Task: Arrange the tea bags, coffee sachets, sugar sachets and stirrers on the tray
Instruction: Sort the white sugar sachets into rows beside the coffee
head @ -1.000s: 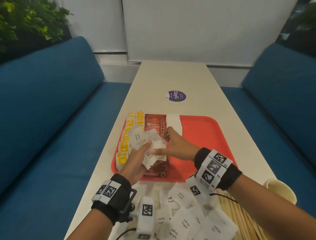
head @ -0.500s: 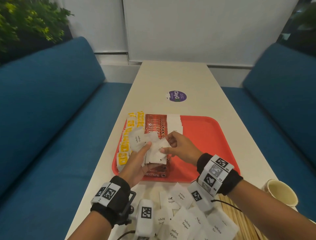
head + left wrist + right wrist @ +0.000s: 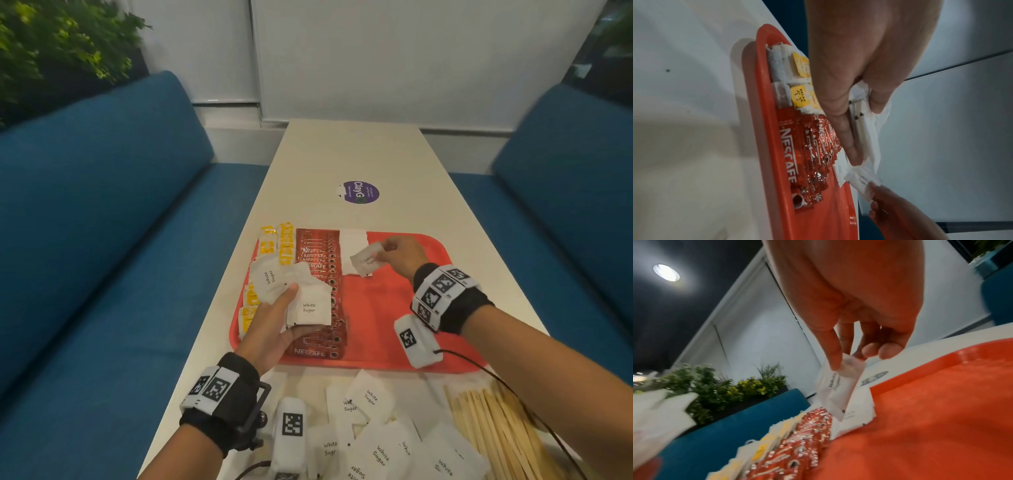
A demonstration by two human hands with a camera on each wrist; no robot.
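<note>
The red tray [image 3: 394, 308] lies on the table with yellow tea bags [image 3: 286, 243] down its left side, then a row of red coffee sachets [image 3: 320, 255], then a short white stack of sugar sachets [image 3: 352, 245] at the far end. My left hand [image 3: 274, 318] grips a fan of white sugar sachets [image 3: 294, 291] above the coffee row. My right hand [image 3: 399, 255] pinches one sugar sachet [image 3: 368, 262] just above the near end of the white stack. The right wrist view shows that sachet [image 3: 840, 386] hanging from thumb and fingers over the stack.
Loose sugar sachets [image 3: 376, 445] lie on the table in front of the tray, with a bundle of wooden stirrers [image 3: 493, 435] to their right. A purple sticker [image 3: 360, 192] marks the far table. Blue benches flank both sides.
My right hand drew one sachet out of the fan in my left hand and carried it right and away, over the white stack. The left hand stayed where it was.
</note>
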